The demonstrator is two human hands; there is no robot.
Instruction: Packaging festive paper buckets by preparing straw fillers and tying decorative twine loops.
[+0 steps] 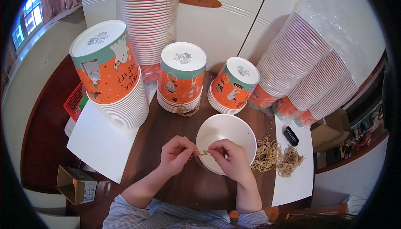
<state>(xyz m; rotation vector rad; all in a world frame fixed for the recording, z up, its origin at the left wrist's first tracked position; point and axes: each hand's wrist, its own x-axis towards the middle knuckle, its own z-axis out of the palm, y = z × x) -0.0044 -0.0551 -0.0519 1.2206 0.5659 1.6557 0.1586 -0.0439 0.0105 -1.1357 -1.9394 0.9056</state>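
A white paper bucket [232,129] stands mouth up on the dark wooden table, with a small hole in its right wall. Over its near left rim, my left hand [177,153] and my right hand [229,157] pinch a thin tan cord [203,152] between thumbs and fingertips. The cord has a small loop or knot midway between the two hands. Whether it passes through the bucket's wall I cannot tell. Right of the bucket lie a pile of tan cords [265,153] and a second cord bundle [290,162].
Upside-down stacks of orange and green buckets stand behind: a tall stack [108,74], a middle stack [182,78] and a smaller stack [234,86]. Cord lies by the middle one. Plastic-wrapped bucket stacks [292,49] lean at right. A black object [290,136] lies on white board [298,174].
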